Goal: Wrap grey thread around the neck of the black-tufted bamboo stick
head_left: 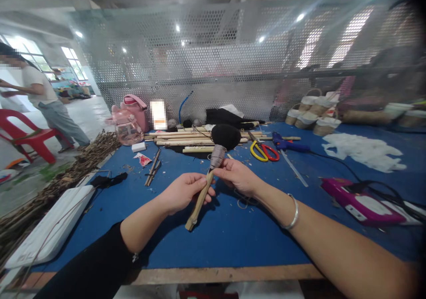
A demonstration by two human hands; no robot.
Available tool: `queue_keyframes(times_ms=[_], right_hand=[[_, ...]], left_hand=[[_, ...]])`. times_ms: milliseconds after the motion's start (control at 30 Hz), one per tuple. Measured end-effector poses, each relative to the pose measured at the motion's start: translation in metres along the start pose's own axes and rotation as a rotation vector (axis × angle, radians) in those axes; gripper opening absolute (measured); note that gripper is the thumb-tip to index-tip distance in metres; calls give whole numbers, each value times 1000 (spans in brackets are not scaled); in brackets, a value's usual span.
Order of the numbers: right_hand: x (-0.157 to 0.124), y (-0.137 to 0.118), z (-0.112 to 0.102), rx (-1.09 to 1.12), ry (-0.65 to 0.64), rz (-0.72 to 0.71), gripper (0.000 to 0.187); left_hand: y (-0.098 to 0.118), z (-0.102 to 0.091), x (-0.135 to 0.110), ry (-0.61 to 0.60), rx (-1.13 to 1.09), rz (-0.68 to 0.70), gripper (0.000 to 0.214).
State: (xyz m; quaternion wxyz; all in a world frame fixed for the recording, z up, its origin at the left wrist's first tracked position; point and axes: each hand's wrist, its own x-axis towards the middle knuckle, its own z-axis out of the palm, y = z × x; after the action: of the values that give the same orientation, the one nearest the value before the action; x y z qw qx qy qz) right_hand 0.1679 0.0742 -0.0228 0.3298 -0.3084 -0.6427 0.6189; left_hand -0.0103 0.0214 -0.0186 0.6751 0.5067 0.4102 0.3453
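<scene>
Wooden stick (200, 199) with round black head (226, 137) and grey-wrapped neck (217, 157) slanted mid-frame; your left hand (186, 192) pinched it, your right hand (242, 176) pinched just below the neck. Wrapping seemed underway; next move called for steadiness.

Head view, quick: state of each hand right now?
Left hand: closed, holding the wooden stick.
Right hand: closed on the stick's top, below the grey wrapping.

Holding a wooden stick (199, 203) in left hand (183, 192) and pinching its upper end with right hand (239, 177), just below grey wrapping (217, 156) and a rounded black head (226, 137). Working above a blue table (239, 241), facing pale sticks (179, 143), yellow-and-red scissors (264, 149) and a blue glue gun (293, 145). Looking toward a perforated screen (199, 68) behind, with a magenta device (361, 201) to the right.
</scene>
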Motion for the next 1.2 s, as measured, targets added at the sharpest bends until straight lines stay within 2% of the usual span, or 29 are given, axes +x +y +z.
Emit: queue_keyframes(times_ms=[133, 300, 400, 533, 700, 833, 1000, 1067, 1200], right_hand=[[0, -2, 5, 45, 41, -25, 32], [0, -3, 7, 33, 95, -22, 32], [-1, -2, 7, 23, 88, -8, 33], [-1, 0, 4, 40, 79, 6, 33], [0, 3, 1, 88, 22, 9, 33], [0, 4, 0, 145, -28, -1, 36], [-1, 3, 5, 113, 37, 25, 36], [-1, 1, 7, 73, 88, 24, 36], [-1, 0, 8, -6, 125, 6, 33]], left_hand=[[-1, 2, 0, 9, 76, 18, 41], [0, 5, -2, 216, 404, 273, 39], [0, 7, -2, 284, 427, 275, 35], [2, 6, -2, 226, 306, 169, 35], [4, 4, -3, 181, 256, 150, 38], [3, 6, -3, 82, 129, 98, 44], [1, 10, -3, 35, 80, 60, 46], [-1, 11, -3, 89, 199, 131, 43], [-2, 10, -3, 300, 478, 310, 39]])
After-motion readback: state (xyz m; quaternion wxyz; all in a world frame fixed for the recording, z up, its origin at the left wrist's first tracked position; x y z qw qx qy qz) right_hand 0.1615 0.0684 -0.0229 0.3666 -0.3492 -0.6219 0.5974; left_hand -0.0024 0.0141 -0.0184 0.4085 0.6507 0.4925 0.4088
